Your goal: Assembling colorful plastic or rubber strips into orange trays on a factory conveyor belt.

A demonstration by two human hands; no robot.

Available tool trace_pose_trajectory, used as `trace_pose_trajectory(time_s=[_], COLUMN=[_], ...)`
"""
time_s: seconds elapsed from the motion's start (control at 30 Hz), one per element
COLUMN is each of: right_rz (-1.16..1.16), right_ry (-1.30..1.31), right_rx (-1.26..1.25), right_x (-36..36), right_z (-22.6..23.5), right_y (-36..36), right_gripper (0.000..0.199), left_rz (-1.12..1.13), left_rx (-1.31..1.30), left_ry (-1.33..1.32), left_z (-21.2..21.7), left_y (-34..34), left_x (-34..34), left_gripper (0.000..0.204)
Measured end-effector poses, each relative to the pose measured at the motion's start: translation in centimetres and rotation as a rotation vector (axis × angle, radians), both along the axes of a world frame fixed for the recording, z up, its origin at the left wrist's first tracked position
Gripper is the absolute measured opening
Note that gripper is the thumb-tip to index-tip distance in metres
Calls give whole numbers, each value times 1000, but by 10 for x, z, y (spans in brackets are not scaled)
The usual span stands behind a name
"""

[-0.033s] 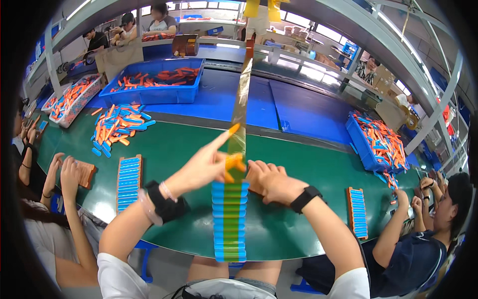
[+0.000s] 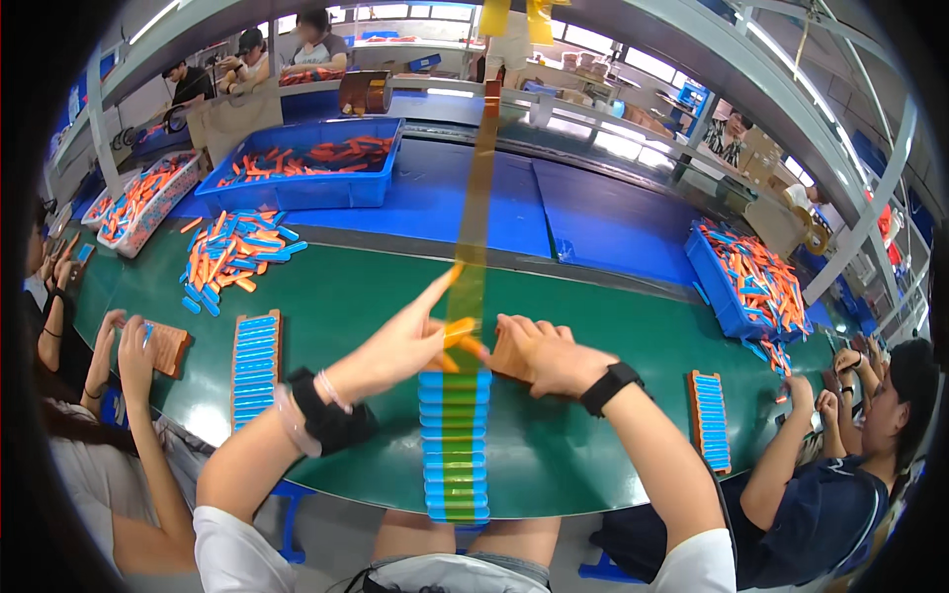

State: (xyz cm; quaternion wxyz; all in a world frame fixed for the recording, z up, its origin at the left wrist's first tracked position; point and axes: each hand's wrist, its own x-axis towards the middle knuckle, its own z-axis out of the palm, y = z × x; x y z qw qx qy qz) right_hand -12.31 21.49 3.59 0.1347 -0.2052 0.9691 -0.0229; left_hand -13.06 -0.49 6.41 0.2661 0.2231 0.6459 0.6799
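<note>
Tape hangs in an amber band from the frame overhead down past my left hand, then lies along the middle of the blue strips. These sit side by side in a column on the green table, straight in front of me, the nearest one at the table's edge by my lap. My left index finger is stretched out along the tape, my other fingers are bent, and orange covers show on the tips; I cannot tell whether I pinch the tape or merely touch it. My right hand is closed over a brown block, just right of the tape and beyond the column's far end. On my left stands a filled rack, with a loose pile of blue and orange strips farther off, near a blue bin and a white basket. Another rack lies to my right, below a heaped bin. Co-workers sit on both sides.
</note>
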Motion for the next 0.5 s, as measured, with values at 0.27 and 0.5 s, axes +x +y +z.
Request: trace_pose_trajectory(time_s=[0.27,0.5], right_rz=[-217,-371], right_ry=[200,568], right_rx=[161,-110], right_x=[-31,46], right_z=[-16,5], right_y=[94,119], right_gripper=[79,83], left_rz=[56,141], left_rx=[240,112], left_ry=[-548,-348], left_z=[-38,-27], left_y=[-5,-3], left_x=[30,39], left_gripper=[30,36])
